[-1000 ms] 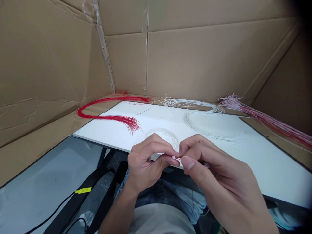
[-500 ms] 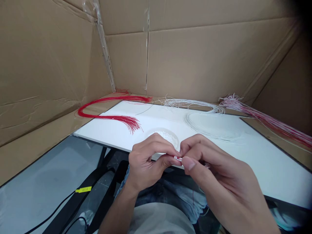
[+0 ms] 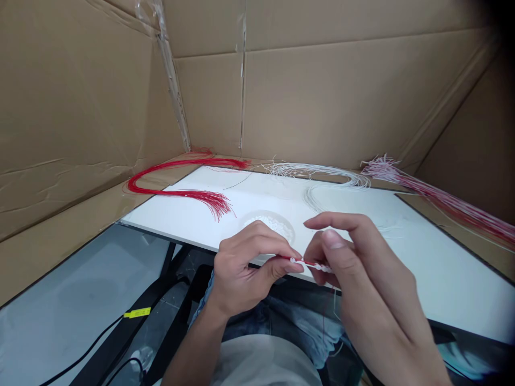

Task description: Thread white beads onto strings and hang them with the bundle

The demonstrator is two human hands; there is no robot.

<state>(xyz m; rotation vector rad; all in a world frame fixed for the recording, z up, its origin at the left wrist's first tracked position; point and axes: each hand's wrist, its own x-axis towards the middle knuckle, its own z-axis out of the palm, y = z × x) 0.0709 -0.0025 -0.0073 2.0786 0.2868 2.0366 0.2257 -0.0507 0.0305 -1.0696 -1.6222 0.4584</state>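
Thumb and index finger of my left hand (image 3: 253, 265) pinch a thin red and white strand (image 3: 309, 263) near the table's front edge. Small white bead-like pieces sit on it, one at the left fingertips and others by my right hand (image 3: 362, 268). There the strand runs into my curled lower fingers, while the index finger is lifted and apart from the thumb. Loose red and white ends hang below my right hand. Behind the hands, a shallow round dish (image 3: 290, 225) holds many small white pieces.
A red bundle of strands (image 3: 161, 190) curves at the back left. White strands (image 3: 322, 171) lie coiled at the back of the white table (image 3: 249, 198); a mixed red-white bundle (image 3: 442, 198) stretches along the right. Cardboard walls (image 3: 322, 96) surround the table. A yellow-tagged cable (image 3: 139, 312) is at lower left.
My right hand has drawn back to the right from my left fingertips, its index finger lifting. More of the strand and its white pieces now shows between the hands. My left hand has hardly moved.
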